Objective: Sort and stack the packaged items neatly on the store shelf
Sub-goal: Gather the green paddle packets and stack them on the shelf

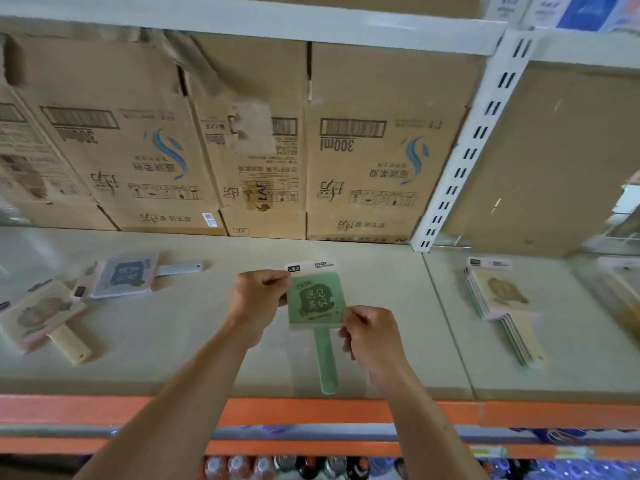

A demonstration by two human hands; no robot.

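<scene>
- Cardboard boxes (pixel 363 150) back the pale shelf (pixel 173 341); a neat stack (pixel 502 306) lies well right, and loose packs (pixel 117 277) lie left.
- Left hand (pixel 258 299) pinches the green pack (pixel 317 303) at its top corner and right hand (pixel 370 336) at its lower corner (thin holds, both), mid-shelf.
- Likely risk: one corner slips, the pack twists, and its handle, near the front edge, tips off.

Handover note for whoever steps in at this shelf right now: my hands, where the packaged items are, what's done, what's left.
Left hand: pinches the upper left corner of the green packaged item.
Right hand: pinches its lower right corner; the handle points toward the front edge.
Done: a stack lies on the right section, with a beige one on top.
Left: place the green one, then the blue-grey item and the beige item, which lie loose and skewed at the left of the shelf.
</scene>
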